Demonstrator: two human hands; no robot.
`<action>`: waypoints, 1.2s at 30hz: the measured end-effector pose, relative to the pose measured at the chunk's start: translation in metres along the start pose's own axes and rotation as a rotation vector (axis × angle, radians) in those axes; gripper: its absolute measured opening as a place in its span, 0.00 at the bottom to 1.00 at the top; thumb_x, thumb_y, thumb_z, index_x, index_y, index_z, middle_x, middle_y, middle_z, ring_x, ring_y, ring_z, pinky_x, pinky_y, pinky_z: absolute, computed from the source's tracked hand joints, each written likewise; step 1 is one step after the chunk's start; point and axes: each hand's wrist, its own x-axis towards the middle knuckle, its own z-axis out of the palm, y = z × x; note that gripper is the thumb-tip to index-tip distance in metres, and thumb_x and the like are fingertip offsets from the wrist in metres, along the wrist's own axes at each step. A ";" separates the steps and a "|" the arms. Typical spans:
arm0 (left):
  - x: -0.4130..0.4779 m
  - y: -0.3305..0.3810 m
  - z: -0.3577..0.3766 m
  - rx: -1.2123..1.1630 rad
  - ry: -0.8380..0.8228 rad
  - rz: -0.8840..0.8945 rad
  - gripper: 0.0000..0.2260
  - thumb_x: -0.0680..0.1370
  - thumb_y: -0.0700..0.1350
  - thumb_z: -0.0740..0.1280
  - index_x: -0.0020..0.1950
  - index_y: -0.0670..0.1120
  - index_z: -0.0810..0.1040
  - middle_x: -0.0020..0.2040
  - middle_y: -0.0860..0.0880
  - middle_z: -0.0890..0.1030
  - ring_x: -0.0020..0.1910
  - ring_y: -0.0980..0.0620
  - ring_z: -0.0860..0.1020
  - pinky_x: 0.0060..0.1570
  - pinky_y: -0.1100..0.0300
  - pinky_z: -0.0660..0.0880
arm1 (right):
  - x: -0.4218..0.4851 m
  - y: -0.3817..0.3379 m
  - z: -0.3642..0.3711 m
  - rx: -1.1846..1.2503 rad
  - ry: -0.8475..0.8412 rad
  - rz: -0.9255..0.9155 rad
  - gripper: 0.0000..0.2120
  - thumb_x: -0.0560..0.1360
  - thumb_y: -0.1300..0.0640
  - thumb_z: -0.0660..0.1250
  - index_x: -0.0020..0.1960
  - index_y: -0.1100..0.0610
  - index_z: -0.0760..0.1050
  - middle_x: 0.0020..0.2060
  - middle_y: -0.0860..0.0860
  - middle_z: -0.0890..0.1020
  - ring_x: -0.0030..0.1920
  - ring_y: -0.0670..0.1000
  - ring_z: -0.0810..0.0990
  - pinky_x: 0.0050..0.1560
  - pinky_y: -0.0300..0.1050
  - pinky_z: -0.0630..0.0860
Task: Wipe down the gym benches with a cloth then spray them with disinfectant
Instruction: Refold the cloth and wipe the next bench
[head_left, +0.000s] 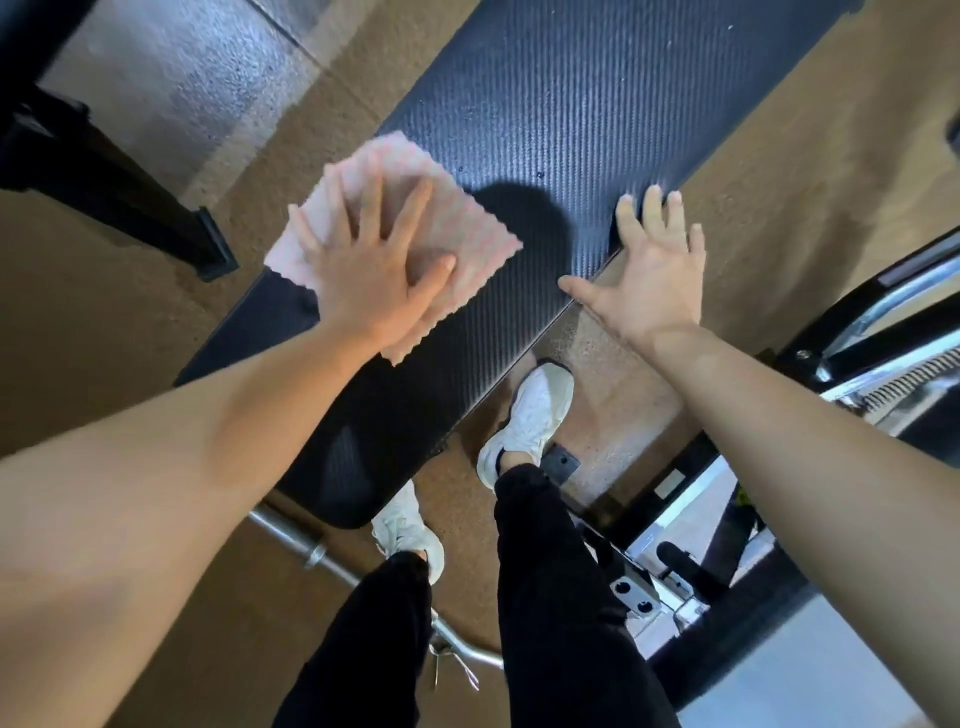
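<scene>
Pink cloth (467, 228): lay flat under the left hand (382, 275), which pressed it onto the black bench pad (597, 104) with fingers spread straight. The pad's long axis ran ahead and rightward from that hand. Right hand (649, 280): open, fingertips touching the pad's edge.

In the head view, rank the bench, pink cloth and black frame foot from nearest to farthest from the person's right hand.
From the right hand:
1. Bench, at its fingertips.
2. Pink cloth, across the pad, under the left hand.
3. Black frame foot, on the floor beyond the cloth.
</scene>
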 end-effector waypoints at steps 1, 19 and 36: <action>0.012 0.004 -0.004 -0.010 0.001 -0.060 0.33 0.80 0.72 0.46 0.83 0.60 0.50 0.85 0.44 0.49 0.82 0.32 0.44 0.73 0.23 0.45 | 0.001 0.001 -0.001 -0.011 0.001 -0.007 0.50 0.71 0.28 0.66 0.81 0.56 0.56 0.81 0.59 0.55 0.82 0.60 0.50 0.79 0.62 0.51; -0.016 0.113 0.018 0.121 -0.094 0.423 0.34 0.82 0.69 0.43 0.85 0.56 0.47 0.85 0.41 0.44 0.82 0.30 0.45 0.74 0.26 0.51 | 0.037 0.069 -0.040 0.552 0.120 -0.006 0.31 0.76 0.49 0.74 0.76 0.56 0.70 0.74 0.51 0.73 0.74 0.49 0.69 0.75 0.31 0.57; 0.130 0.124 -0.032 -0.016 -0.024 -0.152 0.34 0.82 0.67 0.41 0.84 0.52 0.37 0.85 0.40 0.42 0.82 0.32 0.41 0.75 0.25 0.44 | 0.123 0.102 -0.065 0.100 -0.090 -0.029 0.48 0.75 0.33 0.67 0.83 0.56 0.49 0.83 0.55 0.49 0.82 0.58 0.47 0.80 0.58 0.52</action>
